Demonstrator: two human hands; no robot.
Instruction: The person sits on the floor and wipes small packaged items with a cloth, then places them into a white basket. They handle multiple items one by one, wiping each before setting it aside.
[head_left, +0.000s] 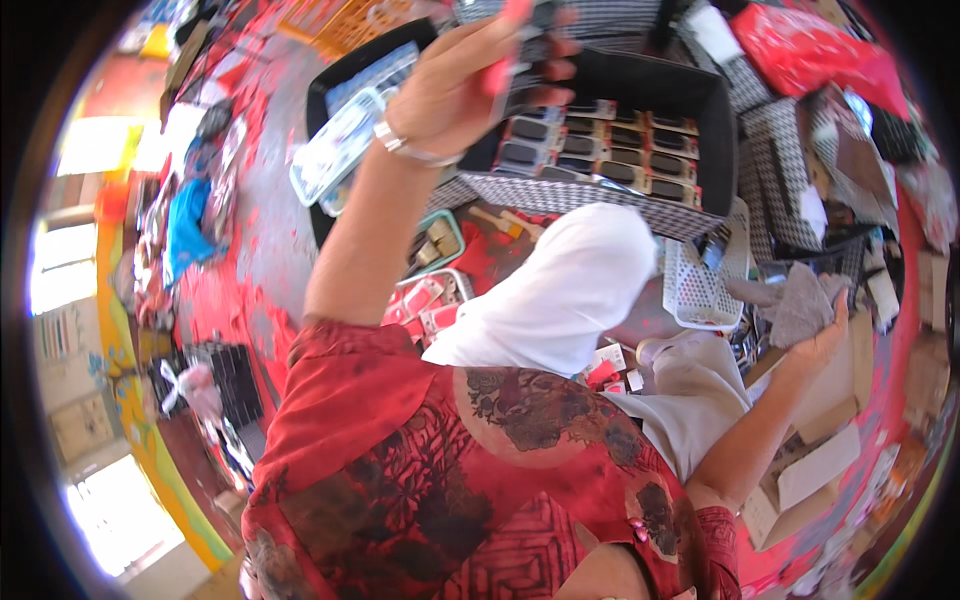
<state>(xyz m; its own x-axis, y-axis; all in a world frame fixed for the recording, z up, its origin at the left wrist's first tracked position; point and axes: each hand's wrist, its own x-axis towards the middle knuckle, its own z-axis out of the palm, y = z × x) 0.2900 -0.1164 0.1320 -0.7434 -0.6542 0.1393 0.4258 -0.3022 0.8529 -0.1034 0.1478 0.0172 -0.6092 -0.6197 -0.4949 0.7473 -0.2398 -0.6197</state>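
Up over the near edge of the black tray [715, 120], left hand [470, 80] raised high, fingers curled tight round a small dark packet with a red strip [515, 50], metal bracelet [410, 150] at the wrist. Below it, rows of dark carded packets [610, 150] lined up inside the tray, checked cloth [560, 195] along its front wall. Off to the right, right hand [825, 335] out at arm's length, fingers closed on a crumpled grey cloth [795, 300], just beside the white plastic basket [700, 280]. On the floor between the two, red and white packets [430, 300] scattered, a teal tray [435, 240] close by. Clear plastic boxes [340, 145] leaning at the tray's left end. Cardboard box [810, 470] under the right forearm.
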